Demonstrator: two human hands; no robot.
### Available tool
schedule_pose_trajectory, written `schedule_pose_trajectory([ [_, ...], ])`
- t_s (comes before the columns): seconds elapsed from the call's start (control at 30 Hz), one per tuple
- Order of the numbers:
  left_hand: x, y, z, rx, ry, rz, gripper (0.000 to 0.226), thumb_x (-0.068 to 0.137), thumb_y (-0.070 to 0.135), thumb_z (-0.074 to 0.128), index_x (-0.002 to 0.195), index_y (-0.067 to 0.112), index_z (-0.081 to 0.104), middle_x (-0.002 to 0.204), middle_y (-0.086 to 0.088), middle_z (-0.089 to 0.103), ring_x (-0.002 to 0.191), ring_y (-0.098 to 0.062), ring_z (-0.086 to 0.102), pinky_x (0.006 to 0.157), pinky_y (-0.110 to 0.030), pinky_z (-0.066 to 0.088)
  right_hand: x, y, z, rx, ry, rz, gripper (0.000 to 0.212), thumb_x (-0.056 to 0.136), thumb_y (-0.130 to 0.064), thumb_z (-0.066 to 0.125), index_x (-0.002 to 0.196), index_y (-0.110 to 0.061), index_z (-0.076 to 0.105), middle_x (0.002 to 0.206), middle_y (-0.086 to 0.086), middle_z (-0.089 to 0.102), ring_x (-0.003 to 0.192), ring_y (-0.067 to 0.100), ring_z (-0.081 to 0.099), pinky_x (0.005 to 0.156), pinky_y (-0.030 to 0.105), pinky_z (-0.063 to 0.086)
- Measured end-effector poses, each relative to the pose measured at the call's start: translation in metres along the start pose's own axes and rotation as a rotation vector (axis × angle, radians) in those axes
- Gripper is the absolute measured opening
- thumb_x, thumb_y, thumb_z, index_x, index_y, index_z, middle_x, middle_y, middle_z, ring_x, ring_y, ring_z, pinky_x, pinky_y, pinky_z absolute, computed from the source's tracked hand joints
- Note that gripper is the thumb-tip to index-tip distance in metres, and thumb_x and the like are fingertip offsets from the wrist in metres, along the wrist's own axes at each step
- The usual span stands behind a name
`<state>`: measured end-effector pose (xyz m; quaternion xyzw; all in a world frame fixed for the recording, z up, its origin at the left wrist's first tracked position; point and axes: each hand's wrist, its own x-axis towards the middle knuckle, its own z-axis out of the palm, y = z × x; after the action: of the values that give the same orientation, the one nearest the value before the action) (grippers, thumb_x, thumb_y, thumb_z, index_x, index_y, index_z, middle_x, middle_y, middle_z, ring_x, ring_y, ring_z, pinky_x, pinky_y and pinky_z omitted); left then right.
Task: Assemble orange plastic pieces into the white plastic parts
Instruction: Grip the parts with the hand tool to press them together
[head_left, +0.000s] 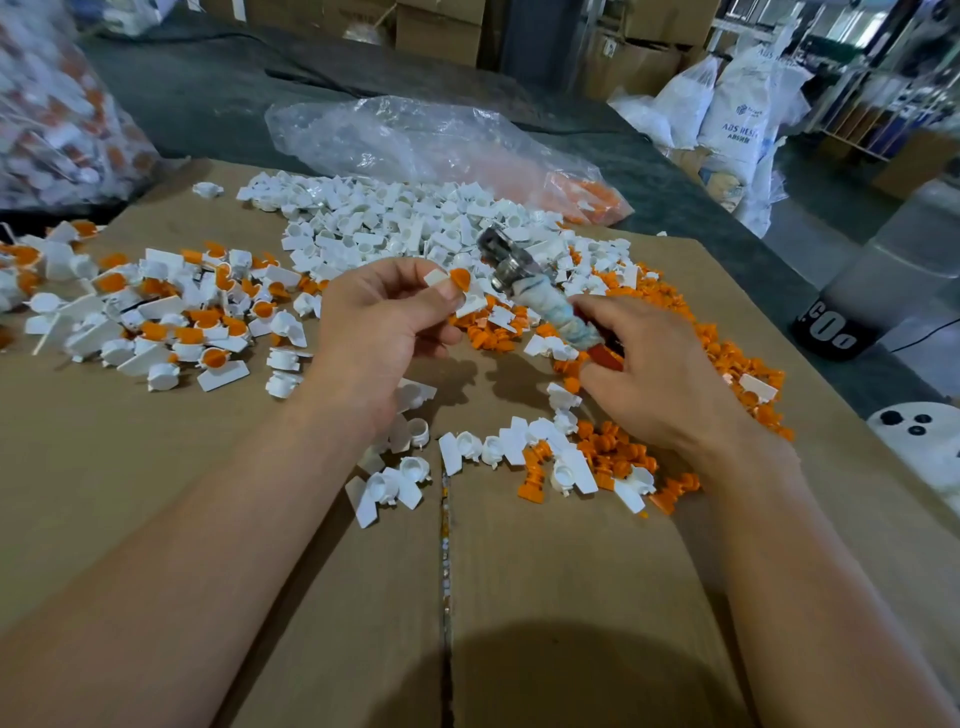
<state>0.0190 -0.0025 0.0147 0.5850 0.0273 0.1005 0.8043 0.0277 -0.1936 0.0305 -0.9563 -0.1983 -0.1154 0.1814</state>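
Centre frame: the left hand (374, 322) pinches a white part (470, 302) in its fingers (410, 273), with an orange piece (460, 278) seated on top. Just beside it, the right hand (654, 374) is clenched round the cloth-wrapped handle of a metal-headed tool (524, 275). On the cardboard counter (208, 467) lie a heap of white parts (395, 218) above, loose orange pieces (727, 353) at right and joined pieces (171, 312) at left. At upper centre, a clear bag (415, 140) lies flat, with orange pieces in its right end. At upper left, a fuller bag (57, 114) holds mixed white-and-orange pieces.
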Motion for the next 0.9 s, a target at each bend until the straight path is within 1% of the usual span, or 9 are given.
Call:
schedule_pose_trajectory([
  [0.13,-0.001,-0.001,0.001,0.002,0.003,0.047,0.020,0.084,-0.002,0.060,0.071,0.014,0.059,0.052,0.008,0.062,0.040,-0.004,0.053,0.041,-0.015,0.043,-0.001,-0.004,0.002,0.015,-0.033,-0.017,0.054,0.074,-0.024,0.050,0.127,-0.016,0.051,0.106,-0.002,0.055,0.092,0.006,0.041,0.071,0.011,0.031],
  [0.2,-0.001,-0.001,0.001,0.000,-0.002,0.063,0.020,0.084,-0.002,0.060,0.071,0.014,0.058,0.051,0.008,0.061,0.041,-0.004,0.053,0.042,-0.016,0.044,-0.001,-0.005,0.003,0.025,-0.053,-0.017,0.052,0.075,-0.026,0.049,0.126,-0.018,0.052,0.107,-0.002,0.055,0.095,0.009,0.045,0.075,0.017,0.035],
  [0.27,-0.001,-0.001,0.001,-0.003,-0.005,0.076,0.021,0.084,-0.003,0.059,0.071,0.014,0.058,0.050,0.009,0.060,0.041,-0.004,0.052,0.042,-0.015,0.043,0.000,-0.007,0.004,0.027,-0.079,-0.024,0.046,0.080,-0.019,0.055,0.125,-0.018,0.052,0.110,0.000,0.056,0.098,0.013,0.048,0.079,0.026,0.038],
  [0.37,-0.001,-0.002,0.001,-0.011,-0.008,0.084,0.021,0.085,-0.003,0.059,0.072,0.014,0.057,0.049,0.009,0.059,0.041,-0.004,0.052,0.041,-0.015,0.043,-0.001,-0.008,0.005,0.019,-0.086,-0.033,0.042,0.081,-0.016,0.056,0.122,-0.018,0.053,0.103,-0.003,0.054,0.094,0.013,0.048,0.077,0.029,0.039],
  [0.43,-0.001,-0.002,0.001,-0.010,-0.012,0.086,0.021,0.085,-0.003,0.058,0.072,0.013,0.057,0.049,0.010,0.059,0.041,-0.004,0.052,0.041,-0.015,0.043,0.000,-0.008,0.006,0.029,-0.093,-0.040,0.039,0.080,-0.016,0.055,0.118,-0.019,0.055,0.095,-0.006,0.054,0.086,0.008,0.047,0.071,0.022,0.037],
  [0.5,0.000,-0.002,0.001,-0.008,-0.013,0.086,0.021,0.085,-0.004,0.058,0.072,0.013,0.058,0.049,0.010,0.059,0.041,-0.004,0.053,0.042,-0.015,0.043,-0.001,-0.008,0.007,0.065,-0.102,-0.040,0.034,0.079,-0.013,0.055,0.112,-0.019,0.057,0.082,-0.016,0.050,0.076,-0.002,0.045,0.062,0.009,0.030],
  [0.6,0.001,-0.004,0.000,-0.009,-0.018,0.090,0.021,0.085,-0.004,0.058,0.072,0.012,0.058,0.049,0.009,0.059,0.043,-0.005,0.055,0.044,-0.016,0.046,-0.001,-0.010,0.007,0.120,-0.096,-0.030,0.032,0.078,-0.009,0.056,0.108,-0.019,0.059,0.072,-0.023,0.044,0.070,-0.013,0.045,0.057,0.004,0.030],
  [0.77,0.004,-0.007,-0.001,-0.010,-0.009,0.088,0.023,0.086,-0.007,0.055,0.071,0.010,0.056,0.048,0.008,0.058,0.046,-0.007,0.059,0.048,-0.016,0.049,-0.002,-0.013,0.009,0.131,-0.084,-0.014,0.025,0.080,-0.011,0.057,0.102,-0.021,0.060,0.071,-0.017,0.049,0.064,0.003,0.048,0.052,0.017,0.033],
  [0.9,0.004,-0.009,-0.001,0.003,0.011,0.080,0.024,0.086,-0.008,0.054,0.070,0.010,0.056,0.048,0.007,0.059,0.046,-0.007,0.059,0.047,-0.017,0.049,-0.002,-0.015,0.011,0.112,-0.050,-0.007,0.020,0.079,-0.010,0.057,0.097,-0.018,0.061,0.067,-0.014,0.050,0.060,0.005,0.047,0.051,0.015,0.032],
])
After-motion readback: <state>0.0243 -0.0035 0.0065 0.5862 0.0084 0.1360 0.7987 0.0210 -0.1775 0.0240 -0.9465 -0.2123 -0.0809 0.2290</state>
